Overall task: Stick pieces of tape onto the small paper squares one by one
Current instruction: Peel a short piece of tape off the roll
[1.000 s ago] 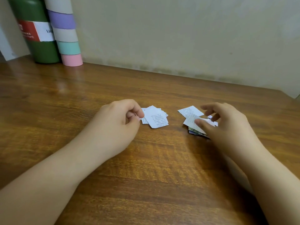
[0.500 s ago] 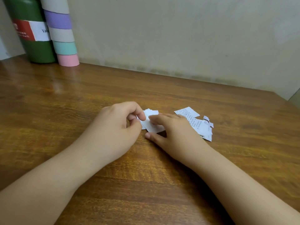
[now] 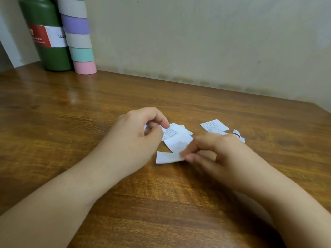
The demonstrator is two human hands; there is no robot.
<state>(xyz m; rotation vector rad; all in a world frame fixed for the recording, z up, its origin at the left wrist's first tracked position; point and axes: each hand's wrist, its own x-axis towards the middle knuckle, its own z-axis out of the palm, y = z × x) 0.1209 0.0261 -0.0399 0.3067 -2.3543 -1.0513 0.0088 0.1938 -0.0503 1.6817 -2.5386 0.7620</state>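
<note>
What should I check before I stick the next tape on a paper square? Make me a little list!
1. Right hand has one paper square pinched: ok.
2. That square is clear of the middle pile: ok.
3. Left hand has a tape piece ready: cannot tell, its fingertips are curled shut.
4. More squares wait in the right pile: ok.
5. Bare table in front to press on: ok.

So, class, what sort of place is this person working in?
Probably a home desk or study corner: a wooden tabletop pushed against a plain wall, with a stack of coloured tape rolls and a green bottle at the back.
</note>
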